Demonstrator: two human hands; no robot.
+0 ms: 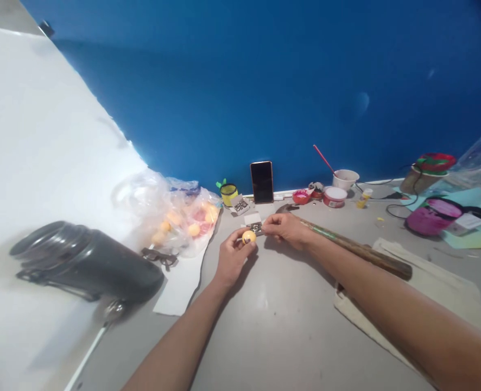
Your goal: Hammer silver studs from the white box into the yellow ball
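1. The left hand [233, 255] pinches a small orange ball [248, 237] in its fingertips, low over the grey table [281, 326].
2. At the ball's three o'clock, the right hand [286, 227] narrows its fingers at a small open box [253, 220]. I cannot tell if they hold anything.
3. The work likely goes best with the ball steady and close to the box.
4. A hammer [366, 255] lies at four o'clock.

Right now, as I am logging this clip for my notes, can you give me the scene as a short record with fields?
Left hand: left hand pinches a yellow ball
Right hand: right hand has fingertips at a small box; grip unclear
Behind right arm: hammer lying on the grey table
Against wall: phone propped upright
Left of hands: plastic bag of similar balls, glasses beside it
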